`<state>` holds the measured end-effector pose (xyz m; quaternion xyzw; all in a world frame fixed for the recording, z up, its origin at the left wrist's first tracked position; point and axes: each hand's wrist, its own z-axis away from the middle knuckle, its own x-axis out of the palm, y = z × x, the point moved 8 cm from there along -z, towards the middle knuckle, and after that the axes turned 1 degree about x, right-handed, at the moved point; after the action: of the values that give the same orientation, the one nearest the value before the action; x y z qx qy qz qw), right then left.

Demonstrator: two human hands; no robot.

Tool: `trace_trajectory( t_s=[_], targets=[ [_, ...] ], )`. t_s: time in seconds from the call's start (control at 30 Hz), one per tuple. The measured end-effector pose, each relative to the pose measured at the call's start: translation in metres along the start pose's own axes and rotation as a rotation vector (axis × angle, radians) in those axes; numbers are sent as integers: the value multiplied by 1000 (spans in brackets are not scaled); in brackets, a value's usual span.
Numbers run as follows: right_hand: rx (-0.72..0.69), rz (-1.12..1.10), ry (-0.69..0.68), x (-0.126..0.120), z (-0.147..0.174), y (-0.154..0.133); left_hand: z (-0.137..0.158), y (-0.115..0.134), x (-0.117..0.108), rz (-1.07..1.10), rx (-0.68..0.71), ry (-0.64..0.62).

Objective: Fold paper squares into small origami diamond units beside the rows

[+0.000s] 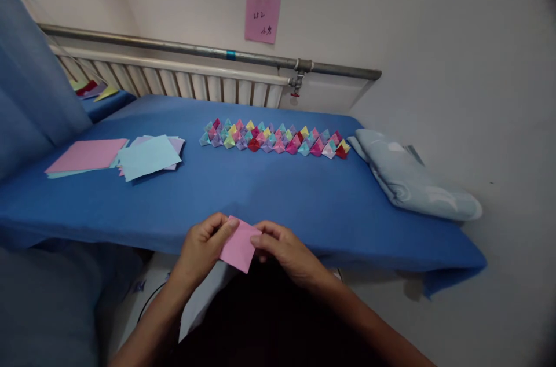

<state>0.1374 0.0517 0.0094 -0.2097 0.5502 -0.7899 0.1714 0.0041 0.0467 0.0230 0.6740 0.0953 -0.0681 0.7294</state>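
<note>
A small pink square of folded paper [238, 248] is held between my two hands, just in front of the near edge of the blue-covered table. My left hand [207, 242] pinches its upper left side, thumb on top. At the upper right corner, the thumb and fingers of my right hand [280, 248] are closed on the same paper. Beyond them, several rows of small folded paper pieces [278, 140] in many colours stand close together. To the left lies a stack of light blue and lilac paper sheets [150, 157], beside a stack topped with pink paper [87, 155].
A folded pale blue blanket [412, 176] rests at the right end of the blue cloth [208, 193]. Behind run a white radiator [174, 80] and a metal pipe [186, 50] with a valve. A pink note [262, 18] hangs on the wall. A blue curtain [35, 77] hangs at left.
</note>
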Motion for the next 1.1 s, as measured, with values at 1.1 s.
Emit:
trace_trajectory(
  t_s=[1.1],
  targets=[
    [-411,519,446,-52,-17,-28,-35,-2,11,-568,12,-191]
  ],
)
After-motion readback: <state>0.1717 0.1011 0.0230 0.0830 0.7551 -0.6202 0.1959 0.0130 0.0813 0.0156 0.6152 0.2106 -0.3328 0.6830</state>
